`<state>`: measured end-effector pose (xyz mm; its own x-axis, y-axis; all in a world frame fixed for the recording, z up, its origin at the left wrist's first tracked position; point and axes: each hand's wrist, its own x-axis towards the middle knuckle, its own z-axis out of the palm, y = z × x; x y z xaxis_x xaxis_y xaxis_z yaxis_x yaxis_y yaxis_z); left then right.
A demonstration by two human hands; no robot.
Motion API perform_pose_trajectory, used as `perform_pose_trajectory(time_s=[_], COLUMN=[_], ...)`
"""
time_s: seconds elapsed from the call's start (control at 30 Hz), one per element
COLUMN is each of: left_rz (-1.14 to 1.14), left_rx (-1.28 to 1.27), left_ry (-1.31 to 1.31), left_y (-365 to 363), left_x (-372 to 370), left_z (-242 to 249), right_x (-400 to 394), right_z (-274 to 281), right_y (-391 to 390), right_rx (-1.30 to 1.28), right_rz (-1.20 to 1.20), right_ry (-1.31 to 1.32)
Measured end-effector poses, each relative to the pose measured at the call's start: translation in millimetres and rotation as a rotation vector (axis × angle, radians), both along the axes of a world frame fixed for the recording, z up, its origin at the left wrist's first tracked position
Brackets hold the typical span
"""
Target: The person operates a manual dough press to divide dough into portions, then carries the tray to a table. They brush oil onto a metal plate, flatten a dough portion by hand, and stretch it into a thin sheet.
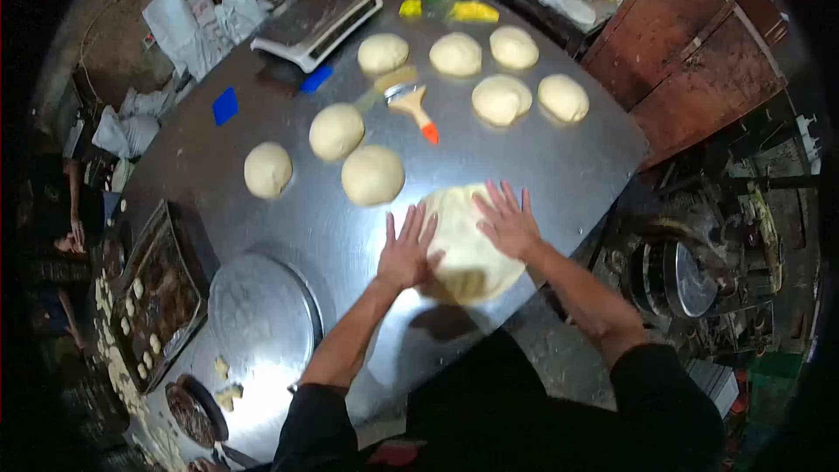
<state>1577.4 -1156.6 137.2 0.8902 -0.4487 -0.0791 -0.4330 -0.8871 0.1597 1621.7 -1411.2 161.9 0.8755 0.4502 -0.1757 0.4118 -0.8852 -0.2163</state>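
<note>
A flattened sheet of dough (468, 249) lies on the metal table near its front edge. My left hand (406, 253) rests on the sheet's left side, palm down with fingers spread. On its upper right part, my right hand (509, 225) lies flat, fingers also apart. Just beyond my left hand sits a round dough ball (372, 175), with another dough ball (336, 132) touching or close behind it. A third dough ball (268, 170) is farther left. A pastry brush (409, 103) with an orange-tipped handle lies past them.
Several more dough balls (455, 54) stand toward the back, near a scale (319, 22). Round metal pans (264, 313) and a baking tray (162, 297) with small dough pieces are at left. Blue scrapers (225, 106) lie farther back. Another person's hand (74, 236) shows at far left.
</note>
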Motion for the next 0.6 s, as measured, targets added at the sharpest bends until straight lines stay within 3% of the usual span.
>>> perform_pose_trajectory(time_s=[0.03, 0.1, 0.13, 0.17, 0.23, 0.37, 0.43, 0.47, 0.5, 0.57, 0.6], left_rz=[-0.015, -0.04, -0.042, -0.045, -0.255, -0.313, 0.279, 0.262, 0.244, 0.348, 0.33], left_rx=[0.0, 0.078, 0.126, 0.173, -0.075, -0.154, -0.977, -0.843, -0.705, -0.495, -0.504], left_ry=[-0.055, -0.146, -0.117, -0.089, -0.142, -0.246, 0.772, 0.511, 0.249, -0.069, -0.092], left_y=[2.7, -2.1, -9.8, -17.6, -19.2, -3.6, 8.8, 6.1, -1.2, -13.4, -15.3], left_x=[-4.5, -15.0, -34.6, -54.4, -105.3, -69.2, -34.8, -9.2, 19.2, 56.5, 62.3], left_z=[3.8, 15.8, 17.3, 19.0, 18.6, 24.3, 31.9, 43.3, 71.8, 15.4, 26.8], right_x=[-17.0, -28.8, -53.8, -80.6, -125.4, -96.5, -80.2, -61.4, -43.0, -19.3, -4.7], right_z=[8.6, 23.1, 14.1, 10.9, 5.7, 24.6, 25.8, 23.3, 20.6, 10.5, 9.0], right_y=[10.4, 28.8, 33.3, 27.2, 19.6, 7.6, -3.8, -2.6, 3.5, 13.9, 11.1], right_rx=[0.002, -0.025, 0.016, 0.07, 0.168, 0.133, 0.558, 0.552, 0.549, 0.516, 0.522], right_rz=[0.008, -0.133, -0.044, 0.147, 0.07, 0.136, -0.178, -0.197, -0.201, -0.707, -0.711], right_ry=[0.037, -0.136, -0.254, -0.201, -0.08, -0.155, 0.081, -0.264, -0.281, -0.176, -0.206])
